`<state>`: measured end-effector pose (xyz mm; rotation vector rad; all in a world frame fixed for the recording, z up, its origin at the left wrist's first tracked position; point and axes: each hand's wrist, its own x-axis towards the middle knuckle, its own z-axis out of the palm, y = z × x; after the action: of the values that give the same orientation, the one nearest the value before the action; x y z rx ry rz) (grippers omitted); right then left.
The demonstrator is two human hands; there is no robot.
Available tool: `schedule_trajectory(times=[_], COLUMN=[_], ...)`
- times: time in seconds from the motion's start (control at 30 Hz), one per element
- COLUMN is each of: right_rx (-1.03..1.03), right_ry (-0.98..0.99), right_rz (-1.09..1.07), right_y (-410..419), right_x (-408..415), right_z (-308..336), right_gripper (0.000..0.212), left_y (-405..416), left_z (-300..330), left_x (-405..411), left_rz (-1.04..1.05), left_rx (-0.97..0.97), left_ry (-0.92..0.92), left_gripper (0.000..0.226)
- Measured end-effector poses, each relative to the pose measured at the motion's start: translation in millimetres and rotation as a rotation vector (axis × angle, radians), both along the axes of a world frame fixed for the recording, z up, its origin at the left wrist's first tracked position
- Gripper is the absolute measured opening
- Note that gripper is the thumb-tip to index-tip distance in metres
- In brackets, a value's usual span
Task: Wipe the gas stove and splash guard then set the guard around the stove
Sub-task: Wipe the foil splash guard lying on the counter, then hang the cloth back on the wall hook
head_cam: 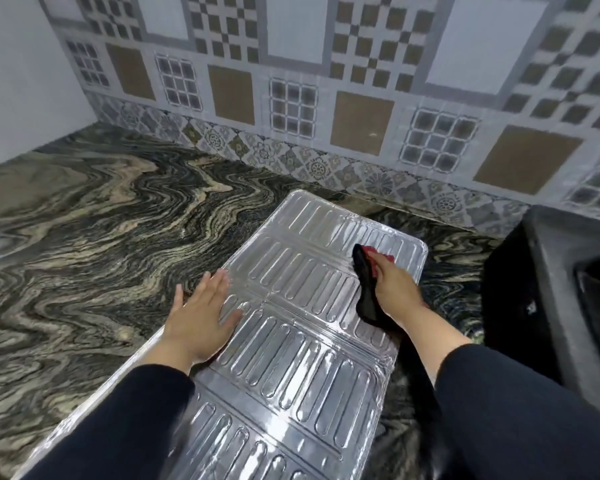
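Your right hand (394,289) is closed around a dark cloth (366,285) with a red patch, pressing it onto the far right part of the splash guard (291,341); this grip judges as suited to wiping, since the cloth lies between palm and metal. Your left hand (201,313) is flat and unclenched, grasping nothing, its palm across the guard's left edge and partly on the countertop (84,237), probably bracing the thin sheet so that it does not slide under the wiping strokes. The guard, a ribbed foil-like panel, lies flat and unfolded on the marbled countertop, running from the near edge toward the tiled wall (291,98). A black object (551,289), probably the gas stove, stands just beside the guard at right; only its corner shows. It bounds your right-hand strokes, and the guard is not yet set around it.
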<state>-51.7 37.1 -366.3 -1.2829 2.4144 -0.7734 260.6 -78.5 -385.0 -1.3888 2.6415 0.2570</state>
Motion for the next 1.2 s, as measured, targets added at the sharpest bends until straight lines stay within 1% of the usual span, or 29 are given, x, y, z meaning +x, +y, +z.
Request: schedule_trajectory(times=[0.03, 0.07, 0.13, 0.17, 0.2, 0.23, 0.27, 0.3, 0.33, 0.4, 0.43, 0.47, 0.5, 0.6, 0.63, 0.7, 0.73, 0.77, 0.83, 0.9, 0.97, 1.03, 1.1, 1.13, 1.2], right_rx=[-0.064, -0.097, -0.065, -0.039, -0.033, -0.062, -0.104, -0.134, -0.108, 0.096, 0.212, 0.284, 0.296, 0.212, 0.176, 0.068, 0.019, -0.012, -0.060, -0.122, -0.175, -0.183, -0.181, -0.226, -0.448], right_ry=[-0.118, -0.234, -0.444, -0.513, -0.523, -0.497, -0.424, -0.295, -0.145, 0.121, 0.216, 0.267, 0.286, 0.264, 0.212, -0.028, -0.136, -0.186, -0.137, -0.065, -0.051, -0.066, 0.034, 0.092, 0.122], right_rz=[-0.118, -0.174, -0.095, -0.035, -0.003, 0.003, -0.038, -0.104, -0.165, -0.242, -0.245, -0.240, -0.244, -0.269, -0.264, -0.216, -0.153, -0.067, 0.076, 0.128, 0.147, 0.161, 0.151, 0.129, 0.069], right_y=[1, 1, 3, 6, 10, 13, 17, 21, 27, 38, 44, 48, 51, 50, 46, 38, 33, 29, 22, 17, 20, 30, 38, 40, 38], right_x=[-1, 1, 11, 20, 27, 31, 32, 32, 31, 27, 26, 27, 30, 33, 32, 26, 21, 15, 1, -16, -32, -45, -59, -65, -80], right_z=[9, 19, 33, 35, 36, 34, 32, 29, 27, 21, 17, 15, 14, 12, 15, 30, 40, 55, 91, 135, 181, 226, 262, 277, 305], right_gripper=[0.041, 0.036, 0.026, 0.021, 0.019, 0.021, 0.025, 0.029, 0.031, 0.032, 0.032, 0.034, 0.034, 0.023, 0.021, 0.018, 0.018, 0.018, 0.016, 0.011, 0.010, 0.025, 0.036, 0.036, 0.032], left_y=[1, 3, 13, 19, 25, 30, 35, 38, 41, 43, 45, 47, 51, 60, 62, 58, 53, 47, 35, 24, 14, 9, 7, 7, 7], left_z=[5, 11, 23, 29, 34, 38, 40, 41, 42, 40, 39, 38, 38, 36, 36, 39, 44, 51, 77, 112, 154, 198, 242, 264, 303], left_x=[-4, -11, -31, -44, -58, -73, -88, -102, -116, -138, -148, -156, -163, -178, -180, -185, -187, -190, -199, -208, -218, -228, -239, -244, -256], left_rz=[0.026, 0.056, 0.091, 0.075, 0.044, 0.007, -0.027, -0.055, -0.078, -0.126, -0.157, -0.179, -0.193, -0.205, -0.204, -0.213, -0.239, -0.279, -0.355, -0.409, -0.432, -0.417, -0.416, -0.424, -0.437], left_rx=[0.015, 0.015, -0.018, -0.038, -0.043, -0.030, -0.004, 0.029, 0.066, 0.116, 0.120, 0.123, 0.124, 0.129, 0.137, 0.182, 0.204, 0.212, 0.176, 0.098, 0.038, 0.074, 0.082, 0.053, 0.010], left_ry=[-0.009, 0.014, 0.109, 0.148, 0.176, 0.202, 0.231, 0.264, 0.299, 0.354, 0.356, 0.346, 0.333, 0.284, 0.281, 0.339, 0.399, 0.460, 0.559, 0.631, 0.684, 0.754, 0.843, 0.899, 1.043], left_gripper=[0.073, 0.069, 0.064, 0.062, 0.061, 0.059, 0.056, 0.054, 0.052, 0.047, 0.046, 0.046, 0.047, 0.051, 0.056, 0.064, 0.066, 0.067, 0.058, 0.043, 0.028, 0.022, 0.017, 0.014, 0.013])
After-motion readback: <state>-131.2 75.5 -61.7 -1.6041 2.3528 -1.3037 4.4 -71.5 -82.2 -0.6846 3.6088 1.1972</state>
